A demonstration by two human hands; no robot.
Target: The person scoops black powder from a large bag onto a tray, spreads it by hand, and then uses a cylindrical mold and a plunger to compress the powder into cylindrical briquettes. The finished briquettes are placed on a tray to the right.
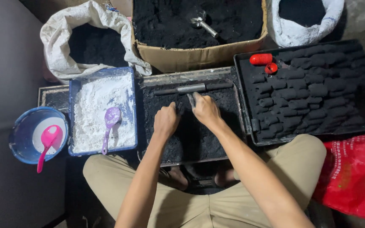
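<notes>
The fingers (197, 98) of the right hand (206, 110) are pinched narrow around a small grey metal piece (190, 100), held just above the black powder; the fingers of the left hand (166, 121) are curled under, knuckles up, pressing into the same powder, and whether they hold anything cannot be told. Both hands work in a shallow metal tray (148, 126) filled with black powder, which lies in front of the person's crossed legs. At the far edge of that tray lies a metal rod (193, 88) with a shiny middle section. To the right, touching the tray, a black tray (243, 109) holds rows of short black cylinders (309, 97), with two red objects (263, 61) at its upper left corner. To the left sits a blue bin (71, 122) of white powder with a purple scoop (110, 124) in it, and beyond that a blue bowl (20, 139) with a pink spoon (47, 143). Behind the tray stands a cardboard box (191, 57) of black powder with a metal tool (203, 24) in it, flanked by two white sacks (64, 38). A red bag (355, 177) lies at the right knee.
</notes>
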